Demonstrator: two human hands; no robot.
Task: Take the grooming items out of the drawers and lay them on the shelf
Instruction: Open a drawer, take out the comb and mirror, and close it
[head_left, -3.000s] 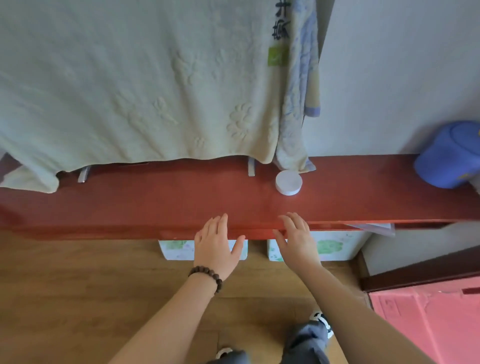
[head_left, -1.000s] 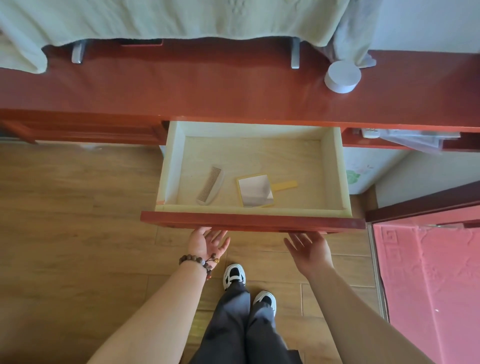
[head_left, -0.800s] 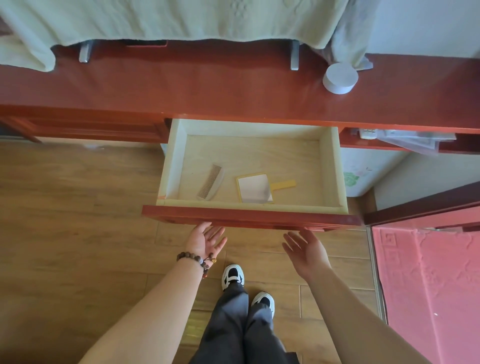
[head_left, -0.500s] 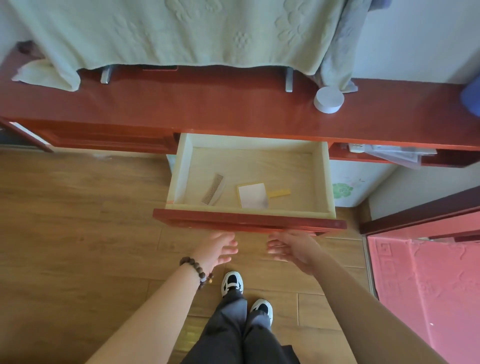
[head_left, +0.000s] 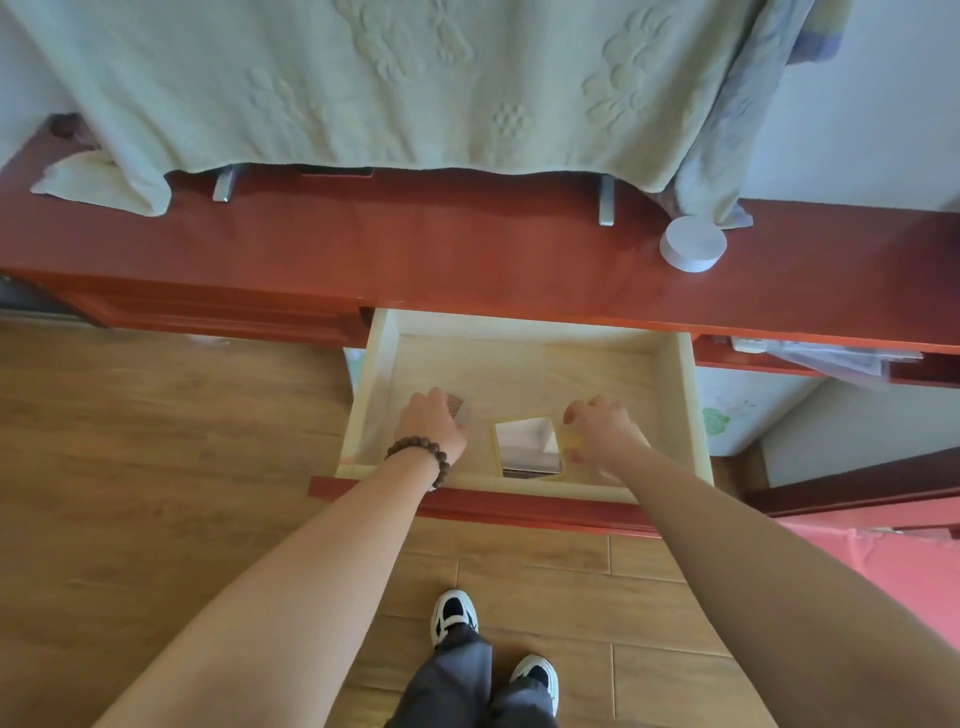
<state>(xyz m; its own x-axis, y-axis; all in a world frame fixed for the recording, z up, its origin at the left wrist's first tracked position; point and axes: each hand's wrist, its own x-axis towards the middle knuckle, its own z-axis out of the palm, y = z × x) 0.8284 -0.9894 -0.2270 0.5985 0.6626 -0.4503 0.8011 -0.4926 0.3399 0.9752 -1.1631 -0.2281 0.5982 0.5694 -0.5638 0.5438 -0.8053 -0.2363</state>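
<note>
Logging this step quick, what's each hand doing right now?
Left hand: fingers curled over the comb in the drawer; firm grip cannot be told.
Right hand: fingers curled at the mirror handle; grip cannot be told.

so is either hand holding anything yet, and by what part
The left hand closes on the comb at its near end. The right hand curls over the mirror handle; a firm hold cannot be told.

honestly nothing readable anywhere in this shot, no labels, brand names, numbers or signs on anything in view, just plain surfaces
</note>
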